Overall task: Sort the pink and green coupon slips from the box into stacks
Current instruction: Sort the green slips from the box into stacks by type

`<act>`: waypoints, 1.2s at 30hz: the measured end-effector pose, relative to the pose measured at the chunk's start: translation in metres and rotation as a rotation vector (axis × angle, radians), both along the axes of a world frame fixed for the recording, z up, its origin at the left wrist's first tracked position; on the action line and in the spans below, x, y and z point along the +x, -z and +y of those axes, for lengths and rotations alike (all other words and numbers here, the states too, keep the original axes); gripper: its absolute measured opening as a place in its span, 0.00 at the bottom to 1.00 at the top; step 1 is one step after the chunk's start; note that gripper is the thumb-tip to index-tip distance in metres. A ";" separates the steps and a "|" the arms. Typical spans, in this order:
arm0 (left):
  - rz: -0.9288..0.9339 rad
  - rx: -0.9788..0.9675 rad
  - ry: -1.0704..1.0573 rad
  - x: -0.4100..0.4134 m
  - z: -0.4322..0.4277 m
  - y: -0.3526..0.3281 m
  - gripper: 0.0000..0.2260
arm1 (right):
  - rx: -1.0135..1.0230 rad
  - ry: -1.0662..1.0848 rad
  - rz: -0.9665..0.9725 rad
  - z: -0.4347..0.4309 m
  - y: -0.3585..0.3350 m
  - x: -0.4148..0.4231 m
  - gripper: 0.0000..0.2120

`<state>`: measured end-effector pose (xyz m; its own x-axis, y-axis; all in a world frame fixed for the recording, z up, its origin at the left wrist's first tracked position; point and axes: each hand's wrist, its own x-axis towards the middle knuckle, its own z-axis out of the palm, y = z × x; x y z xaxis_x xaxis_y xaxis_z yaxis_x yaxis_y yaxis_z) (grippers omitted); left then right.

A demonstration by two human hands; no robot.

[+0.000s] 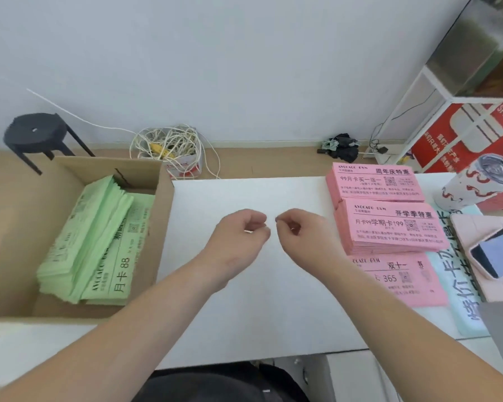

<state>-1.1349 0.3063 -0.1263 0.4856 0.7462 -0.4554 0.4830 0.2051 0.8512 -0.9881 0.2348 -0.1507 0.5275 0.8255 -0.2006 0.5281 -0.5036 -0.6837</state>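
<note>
A cardboard box (pixel 18 227) at the left holds green coupon slips (pixel 99 242), some stacked flat and some leaning on edge. Three pink stacks lie in a column at the right: a far one (pixel 372 181), a thick middle one (pixel 389 227) and a thin near one (pixel 398 277). My left hand (pixel 238 236) and my right hand (pixel 302 230) hover close together over the middle of the white table (pixel 244 314). Both have their fingers curled in, fingertips near the thumbs. I see no slip in either hand.
A patterned tumbler (pixel 476 181) lies at the far right of the table. A phone (pixel 494 252) rests on a pink case beside a pale printed sheet (pixel 459 285). On the floor behind are a black stool (pixel 35 134) and a tangle of cable (pixel 169 149).
</note>
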 end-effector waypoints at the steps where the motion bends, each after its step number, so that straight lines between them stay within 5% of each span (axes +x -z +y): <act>1: -0.003 0.032 -0.004 -0.014 0.011 -0.007 0.12 | 0.025 -0.020 0.014 0.016 -0.006 -0.014 0.08; 7: -0.025 0.189 -0.068 -0.115 0.058 -0.027 0.12 | 0.181 -0.108 0.146 0.096 -0.023 -0.106 0.12; 10: 0.008 0.246 -0.114 -0.167 0.077 -0.024 0.11 | 0.246 -0.193 0.046 0.125 -0.017 -0.149 0.14; 13: 0.223 0.465 -0.160 -0.224 0.103 -0.017 0.12 | 0.275 -0.332 -0.106 0.147 -0.009 -0.180 0.12; 16: 0.603 0.601 -0.010 -0.265 0.128 -0.002 0.24 | 0.222 -0.430 -0.225 0.165 0.001 -0.202 0.10; 19: 0.775 0.472 0.154 -0.266 0.128 0.014 0.34 | 0.194 -0.468 -0.388 0.175 0.015 -0.214 0.09; 23: 0.853 0.507 0.230 -0.256 0.123 0.029 0.32 | 0.246 -0.465 -0.548 0.174 0.033 -0.214 0.09; 28: 0.805 0.521 0.169 -0.257 0.133 0.027 0.16 | 0.257 -0.473 -0.521 0.174 0.030 -0.215 0.22; 36: 0.884 0.633 0.185 -0.260 0.134 0.021 0.25 | 0.117 -0.620 -0.395 0.192 0.000 -0.220 0.34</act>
